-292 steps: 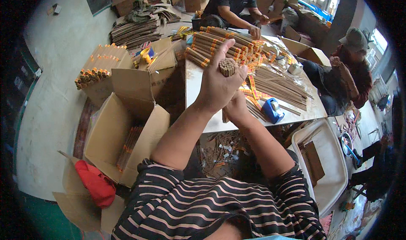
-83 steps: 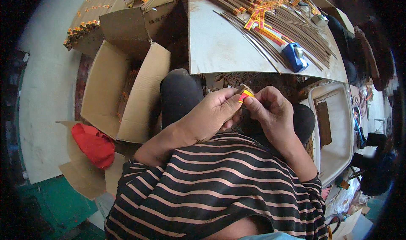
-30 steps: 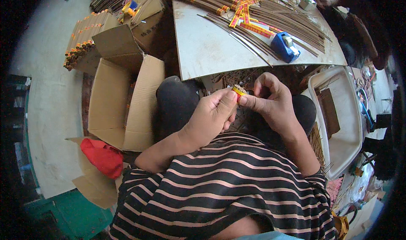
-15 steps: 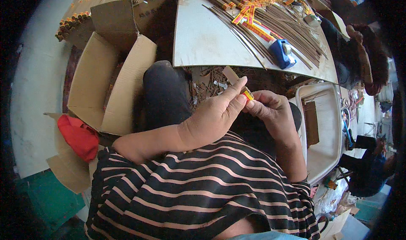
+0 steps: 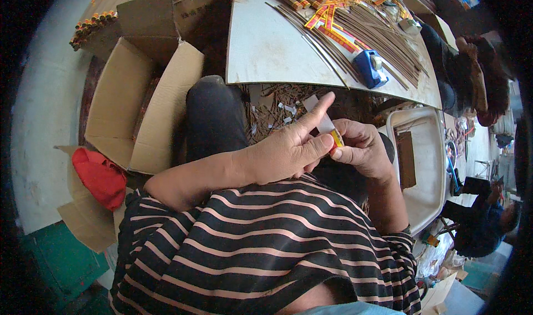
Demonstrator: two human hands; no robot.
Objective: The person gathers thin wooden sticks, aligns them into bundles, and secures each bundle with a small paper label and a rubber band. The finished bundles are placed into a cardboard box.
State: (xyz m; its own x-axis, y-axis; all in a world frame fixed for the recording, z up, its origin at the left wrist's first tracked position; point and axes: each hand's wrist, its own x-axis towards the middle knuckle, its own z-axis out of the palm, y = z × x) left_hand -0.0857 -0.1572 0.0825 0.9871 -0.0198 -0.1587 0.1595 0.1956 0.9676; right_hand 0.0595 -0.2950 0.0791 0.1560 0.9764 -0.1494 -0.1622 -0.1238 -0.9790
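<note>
Above my lap, both hands meet at a small paper label (image 5: 336, 139) with a red and yellow face. A pale, whitish flap (image 5: 325, 122) sticks up from it toward the table. My left hand (image 5: 286, 151) presses its thumb on the label's left side, with the index finger stretched out past the flap. My right hand (image 5: 361, 147) pinches the label's right side between thumb and curled fingers. Whether anything is wrapped inside the label is hidden by the fingers.
Ahead, the white table (image 5: 261, 48) carries thin brown sticks (image 5: 366, 32), red-yellow paper strips (image 5: 338, 39) and a blue tape dispenser (image 5: 370, 69). An open cardboard box (image 5: 119, 101) and red cloth (image 5: 100, 177) are left; a white tub (image 5: 427, 204) is right. Other people are beyond.
My left index finger has straightened and lifted away, and the left hand has turned. The label has shifted slightly right and down, showing more of its pale flap and red-yellow face.
</note>
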